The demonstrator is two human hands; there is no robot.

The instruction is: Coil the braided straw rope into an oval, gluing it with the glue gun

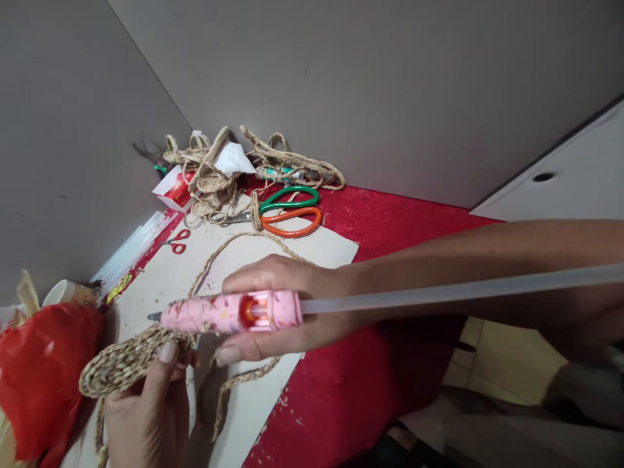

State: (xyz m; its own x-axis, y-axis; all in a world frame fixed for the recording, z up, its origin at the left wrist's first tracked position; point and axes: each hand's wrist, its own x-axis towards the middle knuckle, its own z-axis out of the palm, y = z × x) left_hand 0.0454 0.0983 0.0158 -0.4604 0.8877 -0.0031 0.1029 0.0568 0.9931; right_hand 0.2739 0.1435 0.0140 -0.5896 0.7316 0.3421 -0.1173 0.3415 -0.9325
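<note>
My right hand point(273, 309) is closed round a pink glue gun point(205, 314), with a long translucent glue stick point(439, 284) running out of its back end. The gun's dark nozzle points left, over the edge of a woven straw oval point(127, 361). That oval is held by my left hand point(156, 396), its thumb on top and the other fingers partly hidden underneath. From the oval a braided straw cord point(244, 377) trails over the white sheet point(322, 247), and a further stretch curves behind my right hand.
Scissors with green and orange handles point(291, 211), small red scissors point(179, 242) and heaped straw braid point(214, 175) lie toward the wall. Spare glue sticks point(134, 244), a paper cup point(65, 292) and a red plastic bag point(46, 377) are at the left.
</note>
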